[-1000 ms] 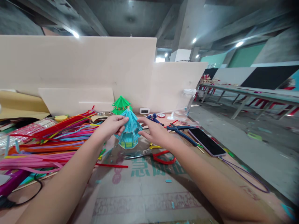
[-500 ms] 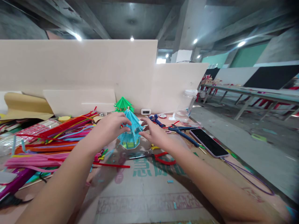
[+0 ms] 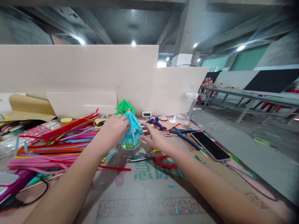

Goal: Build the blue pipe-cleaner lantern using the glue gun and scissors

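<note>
A small blue pagoda model with tiered roofs of thin strips stands upright on a pale green and yellow base. My left hand is at its left side, fingers curled in against the upper roof; the fingertips are partly hidden. At the right edge of the roof is my right hand, thumb and fingers apart, the fingertips close to or touching the strips. Behind the blue model stands a similar green-roofed model. Scissors with red handles lie in front of my right hand.
Pipe cleaners in many colours pile up at the left. To the right lie a blue glue gun, blue-handled pliers and a phone. A small digital clock and a clear jar stand by the back board.
My left hand has closed in on the blue roof, its fingers more curled. My right hand stays at the roof's right side. The view has tilted up slightly.
</note>
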`<move>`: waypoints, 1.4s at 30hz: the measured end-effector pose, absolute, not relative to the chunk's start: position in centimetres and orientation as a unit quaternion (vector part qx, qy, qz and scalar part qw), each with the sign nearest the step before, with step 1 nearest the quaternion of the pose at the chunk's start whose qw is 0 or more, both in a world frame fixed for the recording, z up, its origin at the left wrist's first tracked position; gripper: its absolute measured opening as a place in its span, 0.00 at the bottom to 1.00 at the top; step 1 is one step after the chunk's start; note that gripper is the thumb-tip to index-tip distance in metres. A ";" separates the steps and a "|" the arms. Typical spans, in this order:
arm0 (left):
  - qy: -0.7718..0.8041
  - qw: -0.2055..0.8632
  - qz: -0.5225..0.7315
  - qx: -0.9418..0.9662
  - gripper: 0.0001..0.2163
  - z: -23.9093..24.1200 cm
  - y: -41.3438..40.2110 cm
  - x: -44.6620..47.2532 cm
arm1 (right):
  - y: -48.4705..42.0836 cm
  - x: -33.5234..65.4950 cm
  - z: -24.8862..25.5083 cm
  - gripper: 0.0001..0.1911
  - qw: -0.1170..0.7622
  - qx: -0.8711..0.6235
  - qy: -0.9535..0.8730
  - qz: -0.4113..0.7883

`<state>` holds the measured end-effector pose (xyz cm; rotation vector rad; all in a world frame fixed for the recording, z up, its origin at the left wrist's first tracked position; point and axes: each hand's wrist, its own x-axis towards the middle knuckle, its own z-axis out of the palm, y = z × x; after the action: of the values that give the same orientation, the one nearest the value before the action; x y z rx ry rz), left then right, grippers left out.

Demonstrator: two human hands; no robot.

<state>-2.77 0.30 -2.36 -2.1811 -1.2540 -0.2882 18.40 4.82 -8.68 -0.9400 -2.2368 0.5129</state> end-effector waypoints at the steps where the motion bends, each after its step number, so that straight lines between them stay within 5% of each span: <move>1: -0.475 0.292 -0.111 -0.822 0.10 -2.5 0.4 -2.8 | 4.8 18.4 -8.7 0.28 0.324 -0.359 -0.854 0.193; 11: -0.541 0.116 -0.347 -0.758 0.14 0.3 -0.5 -5.3 | 5.0 18.3 -8.8 0.26 0.324 -0.375 -0.848 0.185; 19: -0.576 -0.031 -0.268 -0.772 0.13 -0.9 0.4 -5.6 | 4.0 17.8 -8.1 0.09 0.395 -0.363 -0.831 0.145; 33: -0.455 0.229 -0.169 -0.844 0.08 -2.3 1.3 -4.1 | 4.9 18.0 -8.5 0.18 0.395 -0.344 -0.828 0.199; 42: -0.468 0.243 -0.200 -0.826 0.08 -4.2 2.7 -3.7 | 5.2 17.9 -9.0 0.19 0.395 -0.335 -0.832 0.200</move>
<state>-3.75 2.75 -4.17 -2.2562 -1.2785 -0.5454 17.91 5.22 -9.03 -0.8490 -2.1097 0.5059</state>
